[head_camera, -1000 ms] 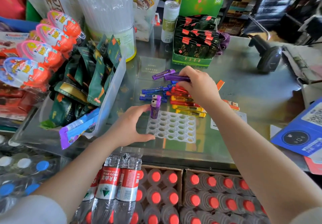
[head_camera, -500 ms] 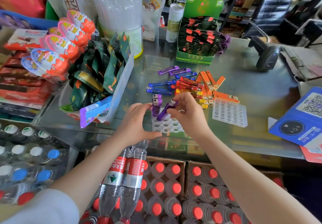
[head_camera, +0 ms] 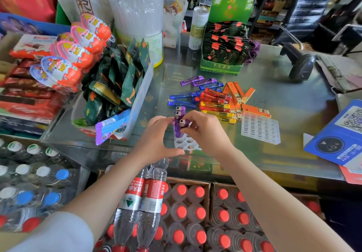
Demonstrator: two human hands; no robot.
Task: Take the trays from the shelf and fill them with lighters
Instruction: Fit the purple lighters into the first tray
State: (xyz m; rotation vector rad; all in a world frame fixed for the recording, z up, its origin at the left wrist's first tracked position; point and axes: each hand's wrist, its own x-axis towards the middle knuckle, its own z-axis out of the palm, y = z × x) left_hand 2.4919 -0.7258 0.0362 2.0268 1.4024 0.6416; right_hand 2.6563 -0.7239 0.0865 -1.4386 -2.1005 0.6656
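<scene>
A clear plastic tray (head_camera: 186, 144) with round holes lies on the glass counter between my hands. Three purple lighters (head_camera: 179, 113) stand upright in its far left corner. My right hand (head_camera: 203, 132) pinches the nearest purple lighter (head_camera: 182, 124), which stands in a hole. My left hand (head_camera: 156, 136) rests at the tray's left edge, thumb against the lighters. A pile of loose lighters (head_camera: 215, 99), purple, blue, red, yellow and orange, lies behind. A second clear tray (head_camera: 260, 130) lies to the right.
A bin of green snack packets (head_camera: 121, 87) stands to the left, with chocolate eggs (head_camera: 74, 55) behind it. A green display box (head_camera: 223, 55) is at the back, a barcode scanner (head_camera: 299, 63) back right, a blue QR sign (head_camera: 340, 134) at right. Bottled water (head_camera: 145, 202) stands below the counter.
My right hand took a purple lighter from the pile, brought it to the tray and stood it upright beside the two there. My left hand stayed at the tray's left edge.
</scene>
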